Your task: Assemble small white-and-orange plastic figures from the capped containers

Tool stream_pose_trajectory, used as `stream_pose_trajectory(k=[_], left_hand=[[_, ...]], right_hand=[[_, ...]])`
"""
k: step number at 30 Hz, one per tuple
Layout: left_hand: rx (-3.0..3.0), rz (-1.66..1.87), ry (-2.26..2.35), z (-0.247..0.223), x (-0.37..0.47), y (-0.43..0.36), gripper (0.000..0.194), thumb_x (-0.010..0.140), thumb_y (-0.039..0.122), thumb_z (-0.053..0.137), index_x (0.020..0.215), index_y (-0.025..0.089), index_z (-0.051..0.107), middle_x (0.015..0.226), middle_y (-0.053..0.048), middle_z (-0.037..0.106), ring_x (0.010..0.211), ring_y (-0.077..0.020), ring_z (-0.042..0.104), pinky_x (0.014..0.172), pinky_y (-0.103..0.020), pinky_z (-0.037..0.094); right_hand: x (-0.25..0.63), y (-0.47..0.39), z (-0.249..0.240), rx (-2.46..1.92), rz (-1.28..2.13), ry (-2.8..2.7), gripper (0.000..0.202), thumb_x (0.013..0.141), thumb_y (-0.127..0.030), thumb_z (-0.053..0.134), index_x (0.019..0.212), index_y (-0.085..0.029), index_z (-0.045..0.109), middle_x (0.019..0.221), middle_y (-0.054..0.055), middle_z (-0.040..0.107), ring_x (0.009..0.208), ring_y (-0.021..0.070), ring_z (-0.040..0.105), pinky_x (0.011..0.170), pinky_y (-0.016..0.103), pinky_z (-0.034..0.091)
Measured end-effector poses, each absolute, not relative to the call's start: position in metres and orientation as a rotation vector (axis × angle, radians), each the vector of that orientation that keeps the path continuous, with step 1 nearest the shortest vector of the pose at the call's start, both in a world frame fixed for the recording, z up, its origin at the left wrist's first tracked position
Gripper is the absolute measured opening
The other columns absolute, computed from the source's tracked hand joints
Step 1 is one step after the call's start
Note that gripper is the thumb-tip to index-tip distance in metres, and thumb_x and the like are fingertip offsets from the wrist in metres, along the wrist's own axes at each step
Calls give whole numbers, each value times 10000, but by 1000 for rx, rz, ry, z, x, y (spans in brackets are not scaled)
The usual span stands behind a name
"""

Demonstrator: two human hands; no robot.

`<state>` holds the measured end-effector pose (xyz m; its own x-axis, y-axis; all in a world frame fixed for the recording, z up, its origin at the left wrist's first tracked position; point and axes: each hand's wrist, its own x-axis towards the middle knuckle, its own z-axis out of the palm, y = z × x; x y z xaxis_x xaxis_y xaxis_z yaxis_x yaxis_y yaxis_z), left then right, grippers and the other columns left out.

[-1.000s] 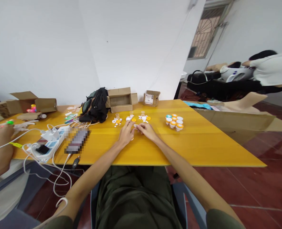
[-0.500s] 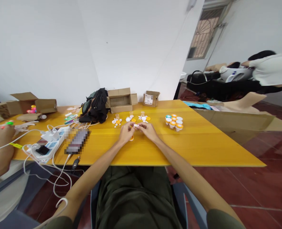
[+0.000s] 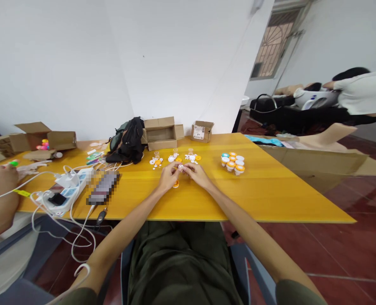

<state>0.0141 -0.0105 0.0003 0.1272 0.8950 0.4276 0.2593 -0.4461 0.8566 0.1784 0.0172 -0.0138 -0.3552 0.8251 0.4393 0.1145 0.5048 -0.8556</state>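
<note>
Over the yellow table point(image 3: 270, 190), my left hand point(image 3: 168, 177) and my right hand point(image 3: 198, 174) meet fingertip to fingertip. Both are closed on a small white plastic part point(image 3: 180, 167) with dark spots, too small to name more exactly. An orange-and-white round piece point(image 3: 175, 184) lies on the table just below my left hand. Beyond my fingers sit small groups of loose pieces: white discs point(image 3: 171, 159), orange discs point(image 3: 157, 162) and clear little cups point(image 3: 175, 151). To the right of my right hand stands a cluster of small jars point(image 3: 232, 163) with white, orange and teal lids.
Open cardboard boxes point(image 3: 160, 133) and a black backpack point(image 3: 127, 142) stand along the wall. At left are a power strip point(image 3: 68, 197) with white cables, a phone point(image 3: 103, 188) and another person's hand point(image 3: 8, 174). A large carton point(image 3: 315, 163) stands right of the table.
The small white part has turned slightly between my fingertips. Both my hands stay nearly in place, still closed on it.
</note>
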Motion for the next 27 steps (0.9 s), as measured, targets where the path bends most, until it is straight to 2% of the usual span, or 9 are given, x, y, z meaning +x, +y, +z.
stream_pose_trajectory(k=[8,15,23,27], left_hand=[[1718,1304,1033,-2,16,-6,234,846,353,646,979,170,703,913,-43,745,485,-83,561,468,-212,457],[1734,1250,964,0,18,-10,200,856,382,638,898,187,637,776,2,690,527,-87,562,524,-209,464],[1776,1225,921,-4,16,-8,222,900,410,589,953,196,604,816,-7,707,523,-88,565,497,-200,442],[1893,1260,979,-6,14,-5,193,936,371,552,971,197,628,813,-8,708,555,-111,583,546,-230,477]], right_hand=[[179,16,-14,-824,865,-1816,348,928,-505,519,738,-224,595,642,-16,602,610,153,554,630,277,476],[181,15,-15,-858,777,-1900,470,966,-600,395,703,-234,529,619,-17,557,602,163,521,638,292,448],[181,14,-13,-847,836,-1847,583,905,-743,347,663,-237,503,586,-22,493,587,165,477,633,305,428],[180,14,-12,-856,915,-1785,603,877,-772,370,656,-232,521,563,-27,473,571,159,468,596,294,417]])
